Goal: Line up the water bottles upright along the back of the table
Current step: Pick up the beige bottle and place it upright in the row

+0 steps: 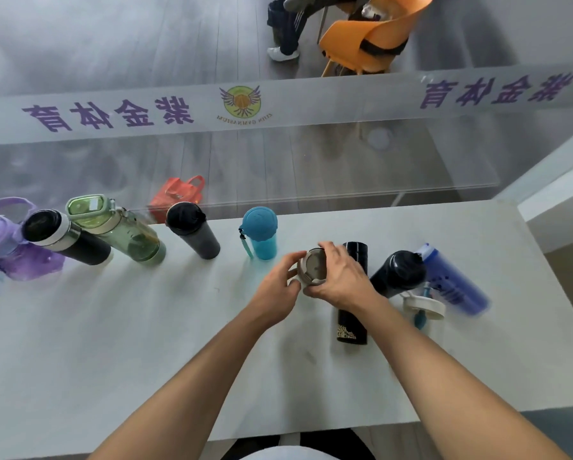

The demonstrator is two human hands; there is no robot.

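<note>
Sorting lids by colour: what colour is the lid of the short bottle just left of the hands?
The lid is blue, seen in the head view.

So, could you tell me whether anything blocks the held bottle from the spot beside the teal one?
Nothing visible does. The table behind the beige-lidded bottle, next to the teal bottle, looks bare; the black flask lies just right of that path.

White table [112, 360] near, far edge against a glass panel [344, 161]. Across the glass a frosted band [311, 101] with purple lettering and a round winged emblem [242, 101]. Beyond: grey plank floor [145, 44], an orange chair [361, 38] far off, a seated person's legs [288, 28] just left of it. Red bag [179, 194] behind the glass, left of centre. Pale wall [557, 194] at right. Soft, even light.
</note>
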